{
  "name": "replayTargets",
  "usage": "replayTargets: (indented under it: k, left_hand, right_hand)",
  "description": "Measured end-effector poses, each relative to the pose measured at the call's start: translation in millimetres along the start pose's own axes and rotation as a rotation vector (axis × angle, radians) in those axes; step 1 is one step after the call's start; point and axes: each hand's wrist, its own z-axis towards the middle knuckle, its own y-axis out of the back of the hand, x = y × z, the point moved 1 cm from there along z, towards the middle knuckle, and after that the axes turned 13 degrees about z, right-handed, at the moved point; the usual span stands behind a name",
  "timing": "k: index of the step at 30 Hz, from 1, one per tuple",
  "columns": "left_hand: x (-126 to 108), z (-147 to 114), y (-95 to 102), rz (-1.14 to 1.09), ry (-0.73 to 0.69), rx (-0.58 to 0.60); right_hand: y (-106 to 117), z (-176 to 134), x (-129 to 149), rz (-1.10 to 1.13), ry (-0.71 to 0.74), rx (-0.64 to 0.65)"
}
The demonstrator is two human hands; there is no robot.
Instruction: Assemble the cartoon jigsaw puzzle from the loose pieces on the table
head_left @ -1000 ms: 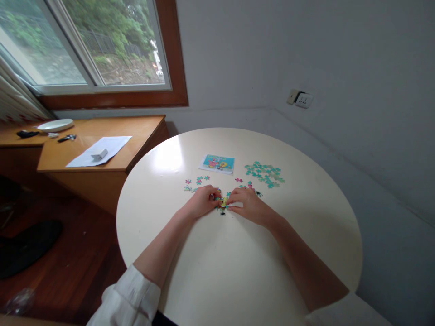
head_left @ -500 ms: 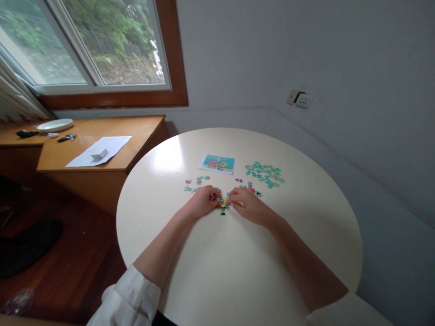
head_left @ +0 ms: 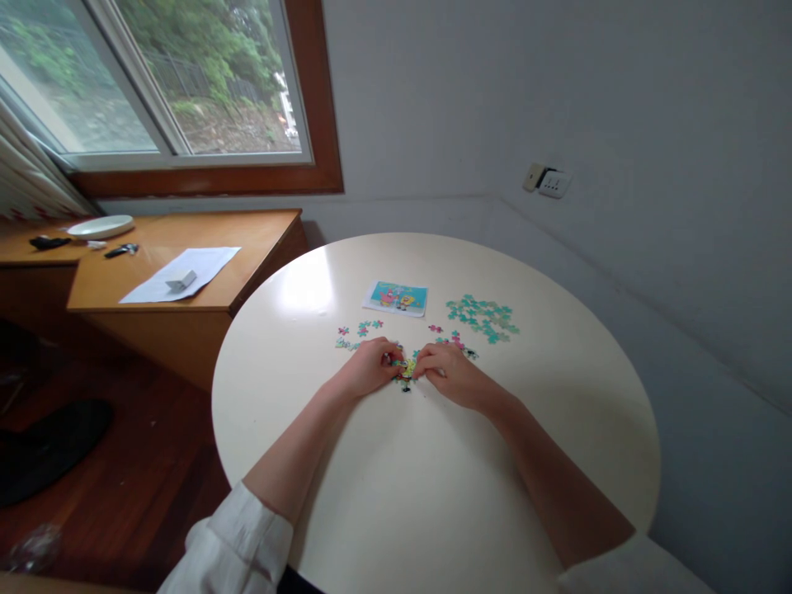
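Note:
A small cluster of joined jigsaw puzzle pieces (head_left: 406, 374), yellow, green and red, lies on the round white table (head_left: 421, 487) between my hands. My left hand (head_left: 373, 365) is closed at the cluster's left side, its fingertips pressed on the pieces. From the right, my right hand (head_left: 446, 369) pinches at the cluster's edge, the thumb and forefinger on a puzzle piece mostly hidden by the fingers. Loose pink and teal pieces (head_left: 363, 327) lie beyond my left hand. More pink pieces (head_left: 456, 338) sit just past my right hand, partly covered by it.
A picture card (head_left: 397, 299) with cartoon figures lies farther back on the table. To its right spreads a pile of teal puzzle pieces (head_left: 483, 318). At the left stands a wooden desk (head_left: 266, 256) with a paper sheet (head_left: 148, 276), a small white box (head_left: 181, 280) and a white plate (head_left: 101, 227).
Both hands stay in place at the puzzle cluster, with only a very slight shift of the fingers. The loose pieces and the card have not moved.

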Motion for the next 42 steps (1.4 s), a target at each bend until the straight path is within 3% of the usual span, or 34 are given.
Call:
replayTargets:
  k: [5,10,21,42]
  left_hand:
    - [1,0,-1.2,0.009,-0.010,-0.015]
    - [0,0,-0.6,0.011,-0.009,-0.019]
    - [1,0,1.2,0.009,0.027,-0.049]
    - [-1,-1,3.2,-0.002,0.042,-0.061]
  right_hand:
    - [4,0,-2,-0.002,-0.043,-0.082]
    - [6,0,-11,-0.084,-0.178,-0.199]
    - [-1,-4,-13,-0.211,-0.184,-0.120]
    - [1,-2,-14,-0.207,-0.293,-0.245]
